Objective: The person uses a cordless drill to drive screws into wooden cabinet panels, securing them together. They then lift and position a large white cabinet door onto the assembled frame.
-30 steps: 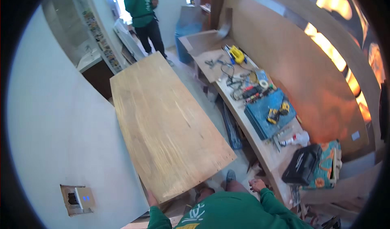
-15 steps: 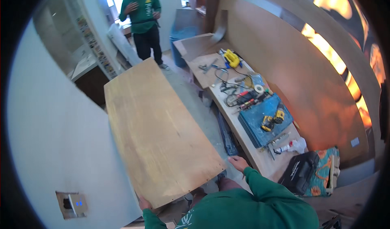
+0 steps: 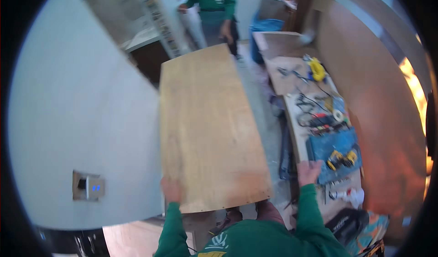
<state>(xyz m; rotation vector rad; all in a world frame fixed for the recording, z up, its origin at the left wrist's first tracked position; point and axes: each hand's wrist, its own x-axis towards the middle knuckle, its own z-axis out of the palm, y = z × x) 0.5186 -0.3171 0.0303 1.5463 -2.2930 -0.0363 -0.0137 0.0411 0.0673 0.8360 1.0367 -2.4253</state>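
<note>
A large sheet of plywood (image 3: 210, 120) stretches away in front of me, its near edge dotted with small dark holes. My left hand (image 3: 171, 189) is at the left edge of the sheet, close to the near corner; it is smeared by motion, so its grip does not show. Off the sheet to the right, my right hand (image 3: 309, 171) is raised beside the blue case (image 3: 332, 150), fingers spread and holding nothing. What supports the sheet is hidden beneath it.
A co-worker in a green top (image 3: 212, 1) stands beyond the sheet's far end. Along the right, a bench (image 3: 294, 134) bears a yellow tool (image 3: 315, 69), cables and yellow-black drills (image 3: 342, 159). A wall with an open socket box (image 3: 89, 187) borders the left.
My view has swung left, so sheet and bench appear further right. My right hand has moved away from the sheet's near right corner. The co-worker's arms have come down.
</note>
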